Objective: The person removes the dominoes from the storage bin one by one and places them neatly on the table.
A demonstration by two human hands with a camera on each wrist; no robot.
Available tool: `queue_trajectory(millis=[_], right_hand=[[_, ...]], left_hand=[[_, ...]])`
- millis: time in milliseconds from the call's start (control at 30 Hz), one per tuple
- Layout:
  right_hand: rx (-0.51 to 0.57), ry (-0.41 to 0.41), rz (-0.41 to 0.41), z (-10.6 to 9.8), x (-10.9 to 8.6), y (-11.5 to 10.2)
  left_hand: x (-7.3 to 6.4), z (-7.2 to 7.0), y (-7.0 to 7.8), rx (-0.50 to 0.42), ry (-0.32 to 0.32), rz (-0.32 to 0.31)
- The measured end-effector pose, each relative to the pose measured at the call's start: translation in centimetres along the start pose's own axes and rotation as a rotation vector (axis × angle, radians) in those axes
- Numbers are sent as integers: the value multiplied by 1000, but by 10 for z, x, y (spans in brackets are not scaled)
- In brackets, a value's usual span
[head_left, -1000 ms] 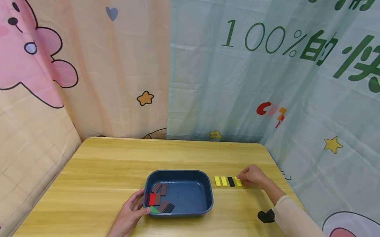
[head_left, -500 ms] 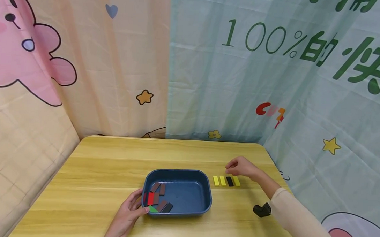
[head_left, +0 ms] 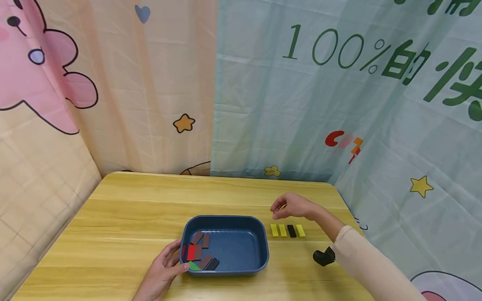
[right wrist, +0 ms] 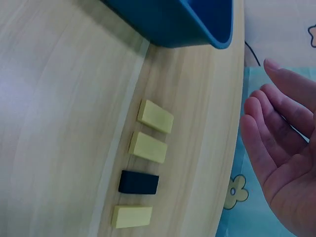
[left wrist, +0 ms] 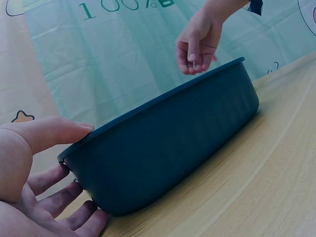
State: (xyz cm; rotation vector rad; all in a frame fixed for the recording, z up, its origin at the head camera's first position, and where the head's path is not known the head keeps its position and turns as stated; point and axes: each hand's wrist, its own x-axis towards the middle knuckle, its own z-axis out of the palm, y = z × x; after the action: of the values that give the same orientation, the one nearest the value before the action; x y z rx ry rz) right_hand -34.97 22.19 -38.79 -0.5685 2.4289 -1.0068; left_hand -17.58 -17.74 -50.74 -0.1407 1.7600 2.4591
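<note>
My left hand (head_left: 160, 268) grips the left end of a blue plastic tub (head_left: 230, 274), thumb on the rim and fingers against the outer wall. Inside, at the tub's left, lie several brown blocks (head_left: 206, 241), a red block (head_left: 191, 252), a green piece (head_left: 193, 266) and a black block (head_left: 212, 264). Right of the tub, flat blocks form a row: two yellow blocks (right wrist: 155, 116), a black block (right wrist: 138, 182), then another yellow block (right wrist: 132, 216). My right hand (head_left: 294, 206) hovers above and behind this row, fingers loosely bent and holding nothing.
The wooden table (head_left: 102, 234) has curtains around its back and sides. A black device (head_left: 324, 257) shows at my right sleeve, above the table's right part.
My right hand has let go of the rightmost yellow block and moved left and away from me, over the row. The left hand and the tub stay in place.
</note>
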Motion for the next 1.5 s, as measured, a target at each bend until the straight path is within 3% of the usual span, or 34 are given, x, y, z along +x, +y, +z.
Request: queue_trajectory(millis=[133, 400, 667, 1000, 1233, 1500], right_hand=[[-16, -53, -28, 5, 6, -14], [-20, -234, -81, 24, 26, -54], [-65, -373, -118, 44, 49, -72], [-125, -527, -246, 68, 80, -106], [-126, -625, -274, 84, 94, -115], [-122, -661, -295, 104, 107, -119]], left_hand=[[-1, 1, 0, 2, -7, -4], [-2, -2, 1, 31, 13, -21], [-1, -3, -3, 25, 12, -39], [-2, -7, 6, 48, 17, -37], [-2, -7, 7, 37, 7, -34], [1, -6, 7, 46, -23, -27]])
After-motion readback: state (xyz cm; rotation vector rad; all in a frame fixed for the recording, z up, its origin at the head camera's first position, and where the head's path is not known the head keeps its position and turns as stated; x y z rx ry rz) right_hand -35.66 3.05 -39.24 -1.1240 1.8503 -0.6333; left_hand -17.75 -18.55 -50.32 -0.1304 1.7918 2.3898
